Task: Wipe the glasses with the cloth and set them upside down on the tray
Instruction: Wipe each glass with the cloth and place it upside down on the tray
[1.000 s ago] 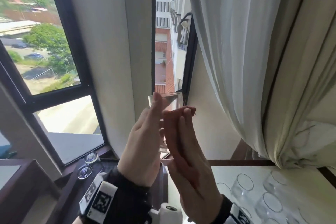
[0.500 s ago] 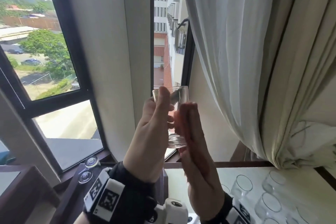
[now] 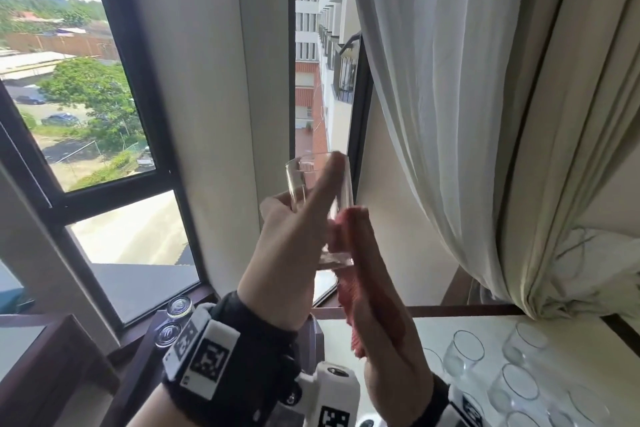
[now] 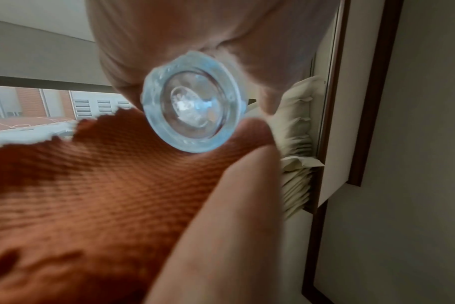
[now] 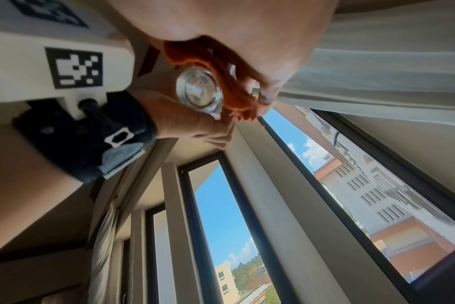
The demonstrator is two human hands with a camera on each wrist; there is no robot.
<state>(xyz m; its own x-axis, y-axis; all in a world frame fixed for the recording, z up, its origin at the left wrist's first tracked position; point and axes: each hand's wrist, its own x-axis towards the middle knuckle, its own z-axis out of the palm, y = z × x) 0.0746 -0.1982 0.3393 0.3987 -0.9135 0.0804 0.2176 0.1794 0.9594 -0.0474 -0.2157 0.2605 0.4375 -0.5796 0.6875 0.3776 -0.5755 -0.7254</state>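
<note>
Glass held up in front of window, mouth up, base down, roughly upright w/ slight tilt. Left hand wrapped round its left side: index finger laid straight up the wall to the rim, other fingers curled round the far side, thumb not clearly seen. Thick round base facing left wrist cam, fingers curled above it.

Right hand flat vs. right side of glass, fingers straight & pressed together, orange-red cloth sandwiched btw palm and glass. In left wrist view cloth spread wide below base, touching its lower edge. In right wrist view cloth bunched btw hand and glass wall.

Lower right: several other clear glasses standing close together on pale bench; whether on a tray, can't tell. Two small round glass pieces on dark wood sill at lower left. White curtain hanging on right, bunched near bench. Black bands w/ square-patterned markers on both wrists.
</note>
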